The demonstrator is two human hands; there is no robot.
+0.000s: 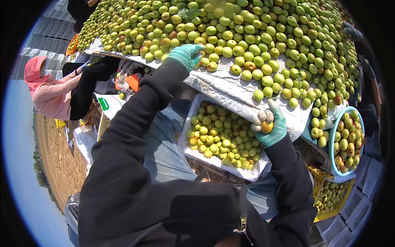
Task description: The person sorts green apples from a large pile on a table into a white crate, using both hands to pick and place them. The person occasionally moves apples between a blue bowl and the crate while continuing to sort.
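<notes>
My left hand [187,56] in a teal glove is on the near edge of the fruit heap [259,35], its fingers bent, with what lies under them hidden. My right hand [271,125], in a teal glove with grey fingertips, grips a yellowish-brown round fruit [266,126]. It is over the right end of a white-lined crate [189,150] holding many green fruits. A white sheet [218,80] under the heap slopes between my two hands, with loose fruits along it.
A person [53,88] in pink sits at left, near an orange tub [72,44]. At right are a blue basin [333,158] of reddish-green fruit, a yellow crate [329,212] and white crates [362,210]. Other people's arms [354,35] reach at the heap's edges.
</notes>
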